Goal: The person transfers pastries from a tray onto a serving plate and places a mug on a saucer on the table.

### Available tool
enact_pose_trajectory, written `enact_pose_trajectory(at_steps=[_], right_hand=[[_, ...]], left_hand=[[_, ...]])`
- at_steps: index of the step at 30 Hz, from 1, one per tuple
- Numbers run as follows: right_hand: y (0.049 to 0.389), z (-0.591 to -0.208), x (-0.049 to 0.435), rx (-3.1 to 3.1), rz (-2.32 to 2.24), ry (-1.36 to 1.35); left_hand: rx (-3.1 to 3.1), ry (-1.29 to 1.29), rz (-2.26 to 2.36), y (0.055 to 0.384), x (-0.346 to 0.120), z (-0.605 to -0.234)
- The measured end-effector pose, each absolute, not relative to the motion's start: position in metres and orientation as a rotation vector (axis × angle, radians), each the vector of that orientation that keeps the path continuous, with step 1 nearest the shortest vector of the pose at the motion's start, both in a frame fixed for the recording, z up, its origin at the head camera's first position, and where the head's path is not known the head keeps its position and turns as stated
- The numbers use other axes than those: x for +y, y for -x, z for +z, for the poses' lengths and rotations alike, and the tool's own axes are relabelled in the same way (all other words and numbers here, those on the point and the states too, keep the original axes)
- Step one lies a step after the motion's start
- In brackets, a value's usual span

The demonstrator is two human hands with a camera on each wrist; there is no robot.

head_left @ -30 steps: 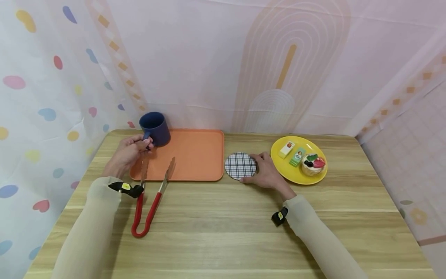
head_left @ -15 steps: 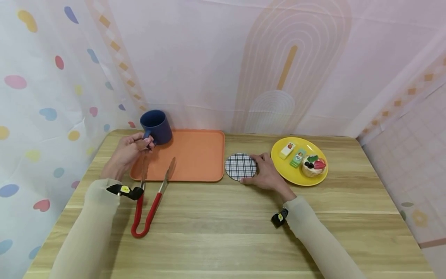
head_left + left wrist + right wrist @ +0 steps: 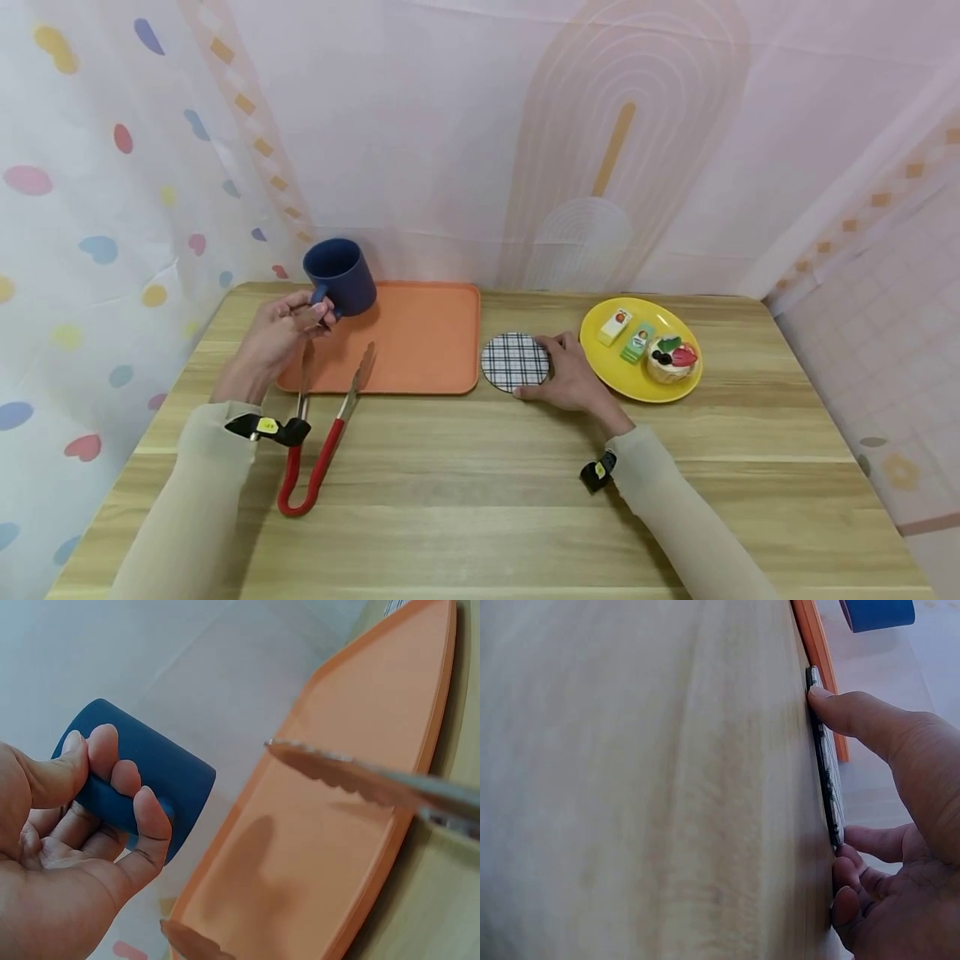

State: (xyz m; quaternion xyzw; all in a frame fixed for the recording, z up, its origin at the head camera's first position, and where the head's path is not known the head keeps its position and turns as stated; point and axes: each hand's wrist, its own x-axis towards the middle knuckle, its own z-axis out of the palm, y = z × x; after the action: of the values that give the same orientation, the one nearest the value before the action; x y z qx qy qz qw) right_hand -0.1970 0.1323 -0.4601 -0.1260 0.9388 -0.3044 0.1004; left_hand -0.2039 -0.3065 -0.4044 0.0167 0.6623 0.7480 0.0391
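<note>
My left hand (image 3: 277, 337) grips a dark blue mug (image 3: 341, 277) by its handle, holding it over the left part of an orange tray (image 3: 427, 333). In the left wrist view the mug (image 3: 142, 765) is tilted, its handle wrapped by fingers and thumb, and a shadow falls on the tray (image 3: 345, 690). At the tray's right side lies a round plaid coaster (image 3: 515, 362). My right hand (image 3: 566, 375) holds its edge between thumb and fingers. From the right wrist, the coaster (image 3: 826, 765) shows edge-on, flat against the wooden table.
Red-handled tongs (image 3: 322, 462) lie spread, their metal tips over the tray's front left. A yellow plate (image 3: 637, 389) at right bears a fruit tart (image 3: 671, 360) and two small boxes, one yellow-white (image 3: 615, 327), one green (image 3: 637, 343). A patterned curtain (image 3: 420, 150) stands behind the table.
The mug in my left hand has shifted slightly to the right and tilted a little more. My right hand stays at the coaster, and the tongs and plate keep their places.
</note>
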Motion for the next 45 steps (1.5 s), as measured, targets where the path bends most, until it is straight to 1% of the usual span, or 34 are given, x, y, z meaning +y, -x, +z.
enact_pose_trajectory(at_steps=[14, 29, 45], right_hand=[[0.194, -0.463, 0.132, 2.766, -0.904, 0.353], [0.198, -0.461, 0.132, 2.763, -0.896, 0.36], [0.199, -0.459, 0.132, 2.763, -0.882, 0.353]], left_hand=[[2.006, -0.228, 2.3, 0.193, -0.282, -0.402], [2.046, -0.303, 2.251, 0.188, -0.256, -0.396], [2.172, -0.305, 2.113, 0.184, -0.231, -0.397]])
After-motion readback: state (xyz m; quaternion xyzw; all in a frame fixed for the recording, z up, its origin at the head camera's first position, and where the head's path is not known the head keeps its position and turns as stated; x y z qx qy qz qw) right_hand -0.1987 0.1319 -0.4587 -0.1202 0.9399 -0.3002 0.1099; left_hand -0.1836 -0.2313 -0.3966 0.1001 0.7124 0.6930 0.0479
